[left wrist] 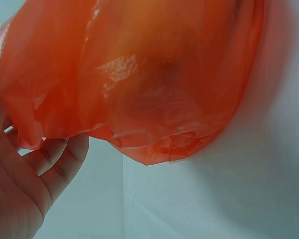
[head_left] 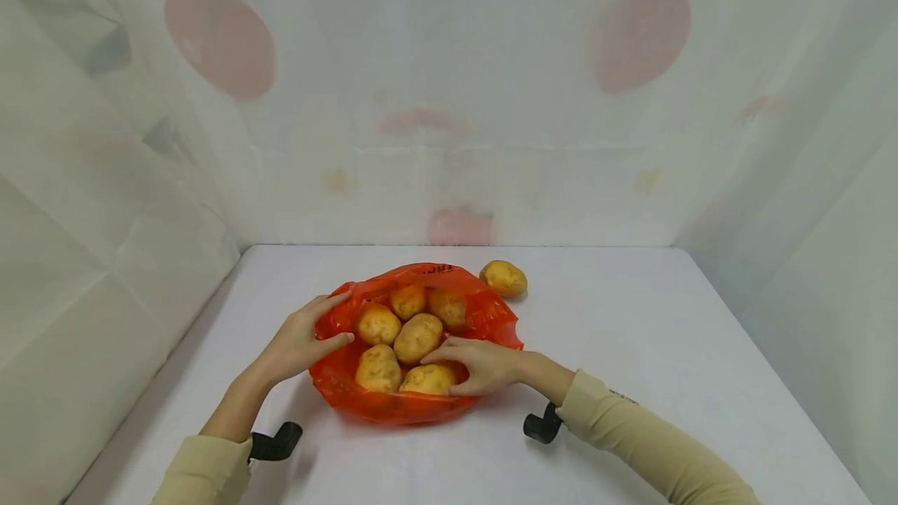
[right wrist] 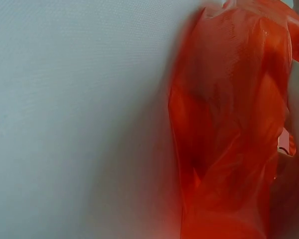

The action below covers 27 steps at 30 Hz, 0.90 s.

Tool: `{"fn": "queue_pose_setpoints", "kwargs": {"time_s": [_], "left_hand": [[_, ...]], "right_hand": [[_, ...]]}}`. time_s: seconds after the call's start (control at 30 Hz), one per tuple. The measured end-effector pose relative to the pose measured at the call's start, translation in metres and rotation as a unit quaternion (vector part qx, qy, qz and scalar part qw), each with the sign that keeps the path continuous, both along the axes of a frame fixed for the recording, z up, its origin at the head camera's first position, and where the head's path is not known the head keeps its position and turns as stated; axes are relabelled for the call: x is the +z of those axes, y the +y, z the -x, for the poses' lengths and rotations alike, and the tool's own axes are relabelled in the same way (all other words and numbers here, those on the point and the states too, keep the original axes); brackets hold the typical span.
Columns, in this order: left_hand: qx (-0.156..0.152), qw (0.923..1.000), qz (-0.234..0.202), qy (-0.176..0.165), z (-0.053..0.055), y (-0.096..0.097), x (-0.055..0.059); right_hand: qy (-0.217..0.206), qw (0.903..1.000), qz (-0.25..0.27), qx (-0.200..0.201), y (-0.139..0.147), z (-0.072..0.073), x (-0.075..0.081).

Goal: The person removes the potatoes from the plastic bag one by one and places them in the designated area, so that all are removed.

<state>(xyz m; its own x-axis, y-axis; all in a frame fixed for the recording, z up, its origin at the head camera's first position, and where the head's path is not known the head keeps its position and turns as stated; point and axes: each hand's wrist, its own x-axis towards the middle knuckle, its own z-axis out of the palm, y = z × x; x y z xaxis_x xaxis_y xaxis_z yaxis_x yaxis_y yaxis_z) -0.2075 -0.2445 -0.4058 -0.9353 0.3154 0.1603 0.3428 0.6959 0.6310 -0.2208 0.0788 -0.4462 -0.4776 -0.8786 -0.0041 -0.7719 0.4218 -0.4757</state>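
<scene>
A red plastic bag [head_left: 361, 407] lies spread open on the table, with several potatoes inside, among them a middle potato [head_left: 418, 338]. At the bag's left rim, my left hand [head_left: 295, 343] holds the plastic between thumb and fingers. The left wrist view shows the fingers [left wrist: 72, 159] of that hand behind the bag's edge. My right hand [head_left: 484, 365] reaches over the right rim and grips the front potato [head_left: 426, 379], its thumb on the near side and fingers on the far side. In the right wrist view, the bag's side [right wrist: 224, 124] hides most of that hand.
One loose potato [head_left: 503, 279] lies on the white table [head_left: 631, 318] just behind the bag's right corner. Pale curtains with fruit prints [head_left: 449, 100] enclose the table at the back and both sides. A black wrist mount [head_left: 277, 443] sticks out below the left sleeve.
</scene>
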Motion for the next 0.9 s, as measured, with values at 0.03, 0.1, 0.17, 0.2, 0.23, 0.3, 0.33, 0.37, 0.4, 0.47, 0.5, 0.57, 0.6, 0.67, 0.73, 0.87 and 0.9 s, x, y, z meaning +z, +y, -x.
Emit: {"fn": "queue_pose_setpoints", "kwargs": {"time_s": [0.03, 0.1, 0.17, 0.2, 0.23, 0.3, 0.33, 0.37, 0.4, 0.47, 0.5, 0.57, 0.6, 0.67, 0.73, 0.87, 0.9], "left_hand": [[-0.001, 1.0000, -0.001, 0.001, -0.0002, 0.0000, -0.0001], [-0.002, 1.0000, 0.000, 0.002, -0.0003, 0.0003, -0.0002], [-0.002, 1.0000, 0.000, 0.002, -0.0004, 0.0003, -0.0004], [-0.001, 1.0000, 0.001, 0.002, -0.0004, 0.0003, -0.0003], [-0.002, 1.0000, 0.001, 0.003, -0.0006, 0.0004, -0.0002], [-0.002, 1.0000, 0.001, 0.003, -0.0006, 0.0006, 0.0000], [-0.002, 1.0000, 0.000, 0.003, -0.0006, 0.0008, 0.0003], [-0.002, 1.0000, 0.001, 0.002, -0.0007, 0.0008, 0.0004], [-0.002, 1.0000, 0.001, 0.001, -0.0008, 0.0009, 0.0005], [-0.001, 1.0000, 0.002, 0.002, -0.0012, 0.0009, 0.0008], [-0.001, 1.0000, 0.003, 0.001, -0.0016, 0.0009, 0.0012], [-0.001, 1.0000, 0.002, 0.000, -0.0020, 0.0007, 0.0014], [-0.001, 1.0000, 0.002, 0.000, -0.0021, 0.0007, 0.0015], [-0.001, 1.0000, 0.002, 0.000, -0.0021, 0.0007, 0.0017], [-0.001, 1.0000, 0.001, 0.001, -0.0015, 0.0009, 0.0015], [0.001, 1.0000, 0.004, 0.002, -0.0008, 0.0010, 0.0015], [0.001, 1.0000, 0.004, 0.002, -0.0008, 0.0011, 0.0015]], "right_hand": [[-0.003, 1.0000, -0.003, 0.000, 0.0002, 0.0000, -0.0010], [-0.005, 1.0000, -0.005, 0.002, 0.0005, 0.0000, -0.0026], [0.000, 0.9999, -0.002, 0.010, 0.0002, 0.0002, -0.0036], [-0.002, 0.9999, -0.001, 0.014, -0.0001, 0.0001, -0.0038], [-0.004, 0.9998, 0.000, 0.017, -0.0004, -0.0002, -0.0039], [-0.006, 0.9997, 0.003, 0.024, -0.0014, -0.0004, -0.0040], [-0.007, 0.9996, 0.004, 0.026, -0.0020, -0.0005, -0.0043], [-0.013, 0.9996, 0.004, 0.025, -0.0024, -0.0008, -0.0043], [-0.018, 0.9996, 0.004, 0.024, -0.0028, -0.0008, -0.0043], [-0.021, 0.9995, 0.008, 0.022, -0.0032, -0.0006, -0.0052], [-0.023, 0.9995, 0.010, 0.020, -0.0033, -0.0005, -0.0058], [-0.027, 0.9995, 0.012, 0.015, -0.0034, -0.0007, -0.0065], [-0.029, 0.9994, 0.015, 0.012, -0.0035, -0.0007, -0.0069], [-0.033, 0.9993, 0.019, 0.008, -0.0038, -0.0009, -0.0076], [-0.038, 0.9990, 0.024, 0.005, -0.0038, -0.0010, -0.0076], [-0.050, 0.9981, 0.038, 0.003, -0.0035, -0.0017, -0.0066], [-0.051, 0.9978, 0.041, 0.003, -0.0035, -0.0018, -0.0063]]}}
